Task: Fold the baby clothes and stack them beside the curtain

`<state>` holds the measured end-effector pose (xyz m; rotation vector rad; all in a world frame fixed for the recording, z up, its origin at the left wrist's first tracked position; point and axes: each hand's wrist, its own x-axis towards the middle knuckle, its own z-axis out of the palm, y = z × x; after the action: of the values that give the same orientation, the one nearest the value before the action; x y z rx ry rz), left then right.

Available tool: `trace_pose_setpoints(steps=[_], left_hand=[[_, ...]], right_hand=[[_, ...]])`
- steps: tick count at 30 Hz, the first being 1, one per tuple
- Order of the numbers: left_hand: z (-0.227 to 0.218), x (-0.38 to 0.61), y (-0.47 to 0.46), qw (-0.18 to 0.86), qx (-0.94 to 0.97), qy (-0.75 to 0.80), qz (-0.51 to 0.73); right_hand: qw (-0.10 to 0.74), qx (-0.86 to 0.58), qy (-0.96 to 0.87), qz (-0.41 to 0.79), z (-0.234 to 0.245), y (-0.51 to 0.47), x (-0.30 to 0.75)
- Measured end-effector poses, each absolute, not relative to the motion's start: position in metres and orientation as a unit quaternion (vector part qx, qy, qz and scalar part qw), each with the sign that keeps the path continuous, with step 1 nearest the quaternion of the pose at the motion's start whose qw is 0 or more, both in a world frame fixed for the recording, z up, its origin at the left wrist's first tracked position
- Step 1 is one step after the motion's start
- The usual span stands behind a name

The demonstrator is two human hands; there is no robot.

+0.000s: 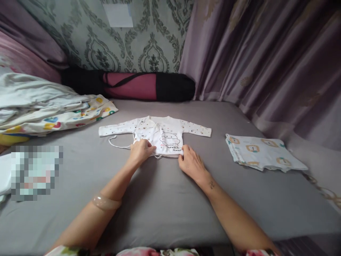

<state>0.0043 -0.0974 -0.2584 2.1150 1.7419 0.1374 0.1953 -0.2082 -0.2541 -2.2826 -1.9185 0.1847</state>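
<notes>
A small white baby shirt (167,128) lies spread flat on the grey sheet, long sleeves stretched out to both sides. Its front has a cartoon animal and lettering, and the sleeves carry small prints. My left hand (142,151) pinches the bottom hem near the middle-left, fingers closed on the cloth. At the lower right corner of the hem, my right hand (192,161) has its thumb and fingers closed on the edge. A white tie string (113,142) curls out on the left, and a shorter one hangs below the hem.
A folded white printed cloth (266,153) lies at the right. On the left are heaped cloths (39,99) and a blurred-out item (37,174). A black and dark-pink long bag (130,85) lies against the patterned wall. Purple curtains (239,46) hang at the right.
</notes>
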Motion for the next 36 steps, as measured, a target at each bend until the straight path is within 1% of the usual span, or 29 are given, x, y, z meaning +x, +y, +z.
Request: trace_pose_setpoints(steps=[6,10,13,15,17,19,21,24,26,28,30,36], left_hand=[[-0.254,-0.003,-0.096,0.196,0.742,0.638,0.072],[-0.254,-0.009,-0.091,0.227,0.723,0.65,0.059],[-0.255,-0.012,-0.09,0.221,0.729,0.646,0.05],[-0.255,-0.012,-0.094,0.181,0.746,0.639,0.044],[-0.251,-0.008,-0.101,0.1,0.771,0.627,0.053],[-0.245,0.002,-0.111,0.022,0.8,0.594,0.078],[-0.241,0.018,-0.123,0.006,0.851,0.517,0.095],[-0.242,0.049,-0.14,0.077,0.933,0.337,0.098],[-0.248,0.067,-0.148,0.113,0.95,0.274,0.095],[-0.255,0.078,-0.154,0.118,0.951,0.273,0.087],[-0.261,0.083,-0.156,0.101,0.948,0.291,0.074],[-0.264,0.088,-0.158,0.072,0.941,0.328,0.047]], right_hand=[[0.047,-0.757,-0.646,0.088,-0.251,-0.209,0.192],[0.047,-0.742,-0.663,0.087,-0.25,-0.212,0.19],[0.055,-0.734,-0.671,0.091,-0.25,-0.215,0.193],[0.078,-0.723,-0.676,0.115,-0.249,-0.214,0.2],[0.11,-0.708,-0.68,0.157,-0.248,-0.207,0.213],[0.14,-0.704,-0.676,0.17,-0.246,-0.191,0.229],[0.158,-0.721,-0.663,0.125,-0.247,-0.169,0.244],[0.146,-0.724,-0.672,0.055,-0.253,-0.136,0.258],[0.123,-0.71,-0.692,0.029,-0.258,-0.119,0.262],[0.096,-0.695,-0.712,0.013,-0.264,-0.11,0.263],[0.079,-0.674,-0.734,0.002,-0.267,-0.105,0.266],[0.071,-0.606,-0.792,-0.001,-0.269,-0.099,0.286]])
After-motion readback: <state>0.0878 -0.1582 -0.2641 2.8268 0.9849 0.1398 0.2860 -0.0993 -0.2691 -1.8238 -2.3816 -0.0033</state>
